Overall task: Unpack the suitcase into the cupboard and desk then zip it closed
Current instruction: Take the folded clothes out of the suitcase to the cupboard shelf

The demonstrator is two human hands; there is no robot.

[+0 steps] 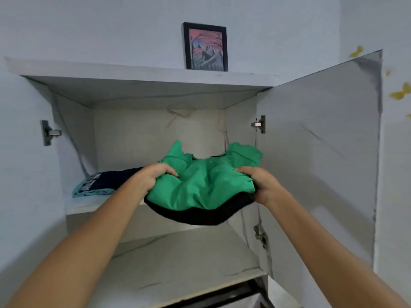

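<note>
I hold a bundle of clothes (pixel 202 185) at the open cupboard: a crumpled green garment on top of a black one. My left hand (pixel 153 176) grips the bundle's left edge and my right hand (pixel 260 183) grips its right edge. The bundle hangs at the front of the upper shelf (pixel 86 206), partly over it. On that shelf, at the left, lies a folded dark navy garment on a light teal one (pixel 100 184). The suitcase is out of view.
The cupboard's right door (pixel 322 152) stands wide open, with hinges on both sides. A lower shelf (pixel 178 258) sits beneath my arms. A framed picture (pixel 205 46) stands on the cupboard's top. Yellow butterfly stickers (pixel 400 93) dot the right wall.
</note>
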